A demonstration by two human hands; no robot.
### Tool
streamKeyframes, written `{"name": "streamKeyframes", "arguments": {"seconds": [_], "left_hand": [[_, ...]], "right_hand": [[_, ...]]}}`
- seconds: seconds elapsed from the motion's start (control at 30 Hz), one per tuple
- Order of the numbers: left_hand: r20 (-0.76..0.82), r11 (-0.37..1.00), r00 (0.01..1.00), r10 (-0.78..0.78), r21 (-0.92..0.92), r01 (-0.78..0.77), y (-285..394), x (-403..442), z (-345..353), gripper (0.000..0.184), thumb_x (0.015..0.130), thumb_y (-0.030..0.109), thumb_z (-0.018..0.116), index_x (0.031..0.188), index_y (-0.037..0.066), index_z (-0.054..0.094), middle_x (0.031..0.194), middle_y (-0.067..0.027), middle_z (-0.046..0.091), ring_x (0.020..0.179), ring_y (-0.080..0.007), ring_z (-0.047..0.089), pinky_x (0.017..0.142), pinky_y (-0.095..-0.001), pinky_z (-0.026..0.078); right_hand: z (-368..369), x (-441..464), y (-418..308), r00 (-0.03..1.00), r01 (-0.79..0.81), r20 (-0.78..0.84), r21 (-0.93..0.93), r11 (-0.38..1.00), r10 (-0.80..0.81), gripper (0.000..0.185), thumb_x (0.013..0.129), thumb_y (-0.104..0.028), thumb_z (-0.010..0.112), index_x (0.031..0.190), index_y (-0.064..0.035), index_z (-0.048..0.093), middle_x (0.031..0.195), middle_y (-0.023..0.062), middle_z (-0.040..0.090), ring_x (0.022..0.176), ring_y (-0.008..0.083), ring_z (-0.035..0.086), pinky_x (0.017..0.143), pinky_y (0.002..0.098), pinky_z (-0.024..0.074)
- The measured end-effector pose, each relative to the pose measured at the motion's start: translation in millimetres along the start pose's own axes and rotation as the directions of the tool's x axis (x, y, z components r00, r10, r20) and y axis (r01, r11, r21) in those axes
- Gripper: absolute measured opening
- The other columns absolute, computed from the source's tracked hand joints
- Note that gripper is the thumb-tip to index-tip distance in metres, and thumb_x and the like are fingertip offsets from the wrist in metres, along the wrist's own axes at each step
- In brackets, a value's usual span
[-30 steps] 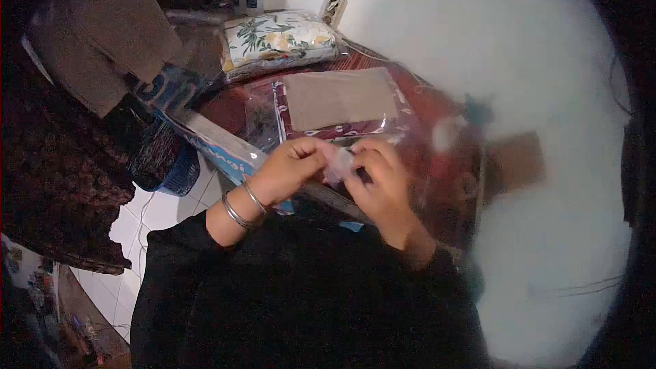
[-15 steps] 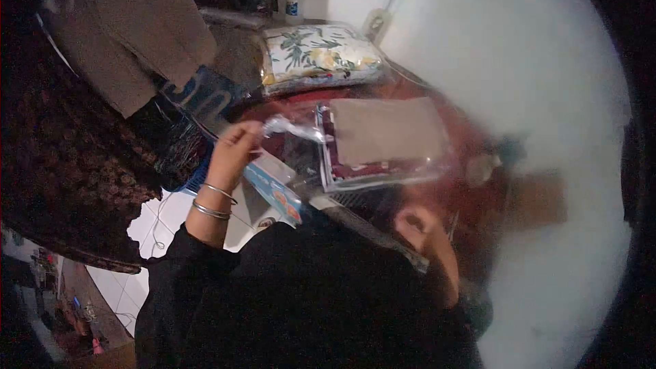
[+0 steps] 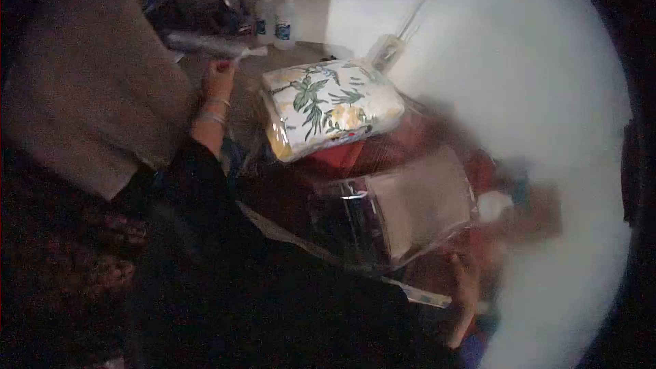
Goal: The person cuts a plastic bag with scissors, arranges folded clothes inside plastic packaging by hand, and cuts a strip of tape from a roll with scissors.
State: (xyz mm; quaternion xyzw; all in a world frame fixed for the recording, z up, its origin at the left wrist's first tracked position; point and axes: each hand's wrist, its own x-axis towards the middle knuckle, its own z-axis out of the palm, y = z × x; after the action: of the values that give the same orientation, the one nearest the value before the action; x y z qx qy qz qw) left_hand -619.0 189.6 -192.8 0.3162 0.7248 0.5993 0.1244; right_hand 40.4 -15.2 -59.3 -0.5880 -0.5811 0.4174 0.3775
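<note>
At the far left side of the table my left hand (image 3: 219, 82), wearing bangles, is raised close to a clear plastic roll (image 3: 205, 44). Its fingers look curled closed, and what is in them, if anything, is hidden. My right hand (image 3: 467, 290) is low at the right, blurred, fingers stretched out beside the near edge of a clear plastic package (image 3: 427, 208). Inside that package lies a flat beige panel with a dark border. Beyond it rests a plastic-wrapped bundle of floral fabric (image 3: 335, 102), white with green leaves and yellow flowers.
Two clear bottles (image 3: 284, 24) stand at the back beside dark items. A power strip (image 3: 388, 51) with a cable lies by the white wall. Large brown cardboard (image 3: 89, 89) fills the left. A white round object (image 3: 493, 206) is at the right edge.
My left hand has moved from beside the package, where it held crumpled clear plastic, up and away to the roll. The view has shifted, and my right hand is farther right.
</note>
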Motion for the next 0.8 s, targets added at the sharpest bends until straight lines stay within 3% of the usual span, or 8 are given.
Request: {"name": "streamKeyframes", "arguments": {"seconds": [0.37,0.47,0.53,0.57,0.6,0.67,0.77,0.8], "left_hand": [[0.241,0.934,0.947,0.213,0.234,-0.270,-39,82,76,0.038,0.092,0.028,0.056,0.119,0.001,0.057,0.119,-0.0129,0.060,0.112,-0.0260,0.056,0.097,-0.0377,0.041],[0.243,0.865,0.862,0.444,0.133,-0.483,-38,50,56,0.035,0.095,0.025,0.053,0.121,0.001,0.057,0.121,-0.0131,0.059,0.114,-0.0255,0.054,0.099,-0.0373,0.040],[0.182,0.800,0.782,0.596,-0.052,-0.598,-22,5,38,0.034,0.096,0.023,0.051,0.122,0.001,0.056,0.122,-0.0133,0.059,0.115,-0.0251,0.053,0.100,-0.0371,0.039],[0.156,0.778,0.763,0.628,-0.139,-0.612,-8,-28,31,0.033,0.097,0.022,0.050,0.122,0.001,0.056,0.123,-0.0134,0.058,0.116,-0.0250,0.053,0.101,-0.0370,0.039],[0.147,0.862,0.879,0.453,-0.323,-0.390,20,-79,26,0.030,0.096,0.019,0.051,0.120,0.001,0.058,0.120,-0.0134,0.060,0.114,-0.0253,0.054,0.100,-0.0380,0.040],[0.268,0.746,0.715,0.646,-0.024,-0.665,72,-175,7,0.025,0.090,0.011,0.057,0.113,0.001,0.060,0.114,-0.0150,0.062,0.110,-0.0282,0.056,0.097,-0.0400,0.041],[0.711,0.466,0.277,0.647,-0.080,-0.881,113,-271,18,0.047,0.069,0.008,0.070,0.114,0.005,0.059,0.125,-0.0170,0.054,0.114,-0.0376,0.051,0.099,-0.0467,0.040],[0.734,0.451,0.232,0.639,-0.113,-0.885,107,-286,34,0.053,0.068,0.010,0.071,0.119,0.010,0.057,0.130,-0.0155,0.051,0.120,-0.0365,0.047,0.102,-0.0481,0.037]], "right_hand": [[3,-37,37,0.957,-0.177,-0.257,-0.158,0.971,0.132,0.019,0.089,-0.020,0.063,0.091,-0.0015,0.062,0.081,0.0030,0.060,0.074,0.0125,0.056,0.068,0.0276,0.0443],[-13,-40,47,0.908,-0.164,-0.395,-0.033,0.986,0.137,0.021,0.089,-0.023,0.064,0.087,-0.0016,0.063,0.078,0.0037,0.060,0.071,0.0132,0.056,0.067,0.0289,0.0451],[-50,-24,96,0.817,-0.034,-0.518,-0.482,0.876,-0.253,0.023,0.090,-0.024,0.063,0.090,-0.0014,0.064,0.082,0.0026,0.059,0.073,0.0120,0.054,0.069,0.0280,0.0445],[-66,-12,120,0.783,-0.008,-0.565,-0.427,0.904,-0.260,0.025,0.090,-0.026,0.063,0.093,-0.0006,0.064,0.086,0.0046,0.060,0.078,0.0135,0.055,0.073,0.0286,0.0448],[-81,1,127,0.759,0.005,-0.597,-0.392,0.920,-0.259,0.027,0.090,-0.027,0.063,0.096,0.0000,0.063,0.090,0.0063,0.061,0.082,0.0151,0.056,0.076,0.0296,0.0449],[-111,38,142,0.700,0.043,-0.644,-0.394,0.918,-0.310,0.032,0.089,-0.029,0.063,0.101,0.0003,0.062,0.095,0.0089,0.062,0.087,0.0188,0.057,0.080,0.0325,0.0453],[-161,114,168,0.592,0.075,-0.672,-0.503,0.861,-0.445,0.036,0.088,-0.031,0.064,0.105,-0.0004,0.061,0.097,0.0105,0.062,0.090,0.0226,0.059,0.082,0.0363,0.0457],[-168,131,170,0.584,0.075,-0.670,-0.518,0.852,-0.459,0.035,0.088,-0.031,0.064,0.105,-0.0005,0.061,0.097,0.0103,0.062,0.089,0.0224,0.059,0.082,0.0361,0.0457]]}}
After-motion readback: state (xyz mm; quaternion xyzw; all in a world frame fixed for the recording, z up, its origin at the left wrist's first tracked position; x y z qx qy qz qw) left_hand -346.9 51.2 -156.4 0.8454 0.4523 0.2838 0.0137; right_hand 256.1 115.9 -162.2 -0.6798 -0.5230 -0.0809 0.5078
